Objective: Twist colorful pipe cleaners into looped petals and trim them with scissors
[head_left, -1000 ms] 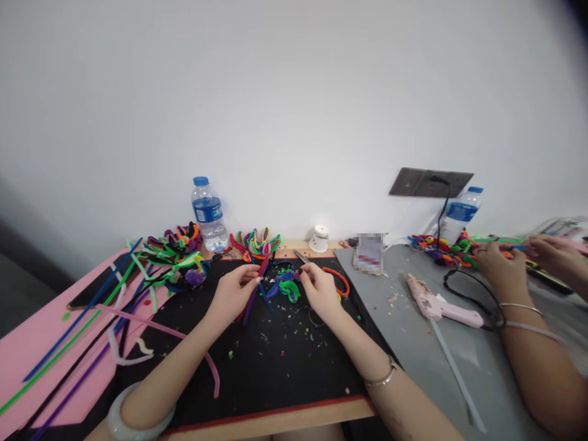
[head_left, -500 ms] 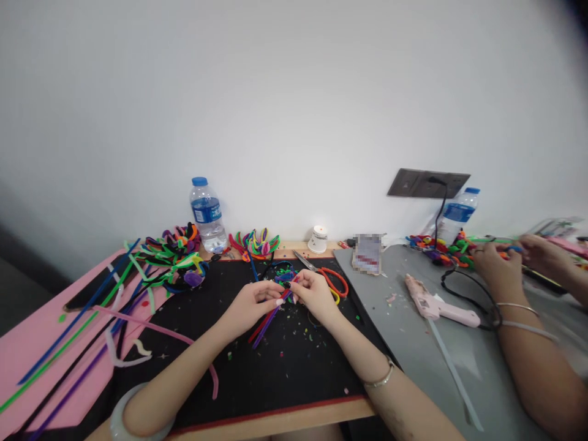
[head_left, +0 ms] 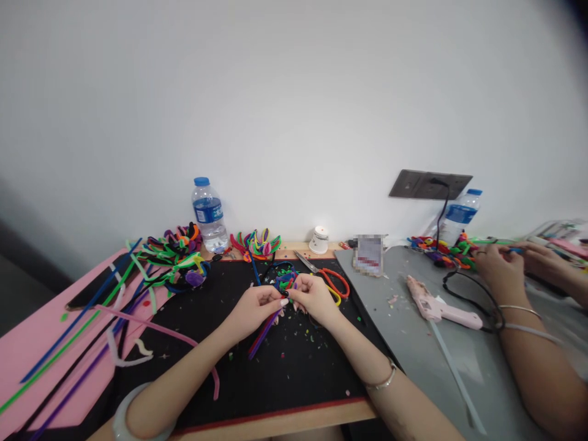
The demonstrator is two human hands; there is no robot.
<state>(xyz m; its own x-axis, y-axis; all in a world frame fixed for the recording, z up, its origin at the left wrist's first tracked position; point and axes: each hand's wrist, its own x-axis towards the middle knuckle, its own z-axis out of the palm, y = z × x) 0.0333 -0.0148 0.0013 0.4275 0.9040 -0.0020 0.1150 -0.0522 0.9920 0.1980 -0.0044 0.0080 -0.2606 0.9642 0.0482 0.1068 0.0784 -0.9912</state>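
Note:
Above the black mat [head_left: 257, 386], my left hand [head_left: 256, 308] and my right hand [head_left: 316, 301] meet with thumbs and fingertips pinched together. Between them are red and purple pipe cleaners [head_left: 263, 335], whose free ends stick out below my left fingers toward me. Just beyond my fingertips lies a small heap of blue, green and purple pipe cleaner pieces [head_left: 285, 277]. Orange-handled scissors [head_left: 334, 282] rest to the right of my right hand, beside a yellow handle [head_left: 335, 297]. My fingers hide the exact spot of the grip.
Long pipe cleaners [head_left: 68, 343] lie over pink sheets [head_left: 27, 324] on the left. A water bottle [head_left: 209, 214] and a paper cup [head_left: 318, 240] stand by the wall. On the right are a glue gun [head_left: 441, 309] and a co-worker's hands [head_left: 500, 266].
My hands have drawn closer together around the pipe cleaners. The red and purple ends now lie nearer each other, with less of them showing.

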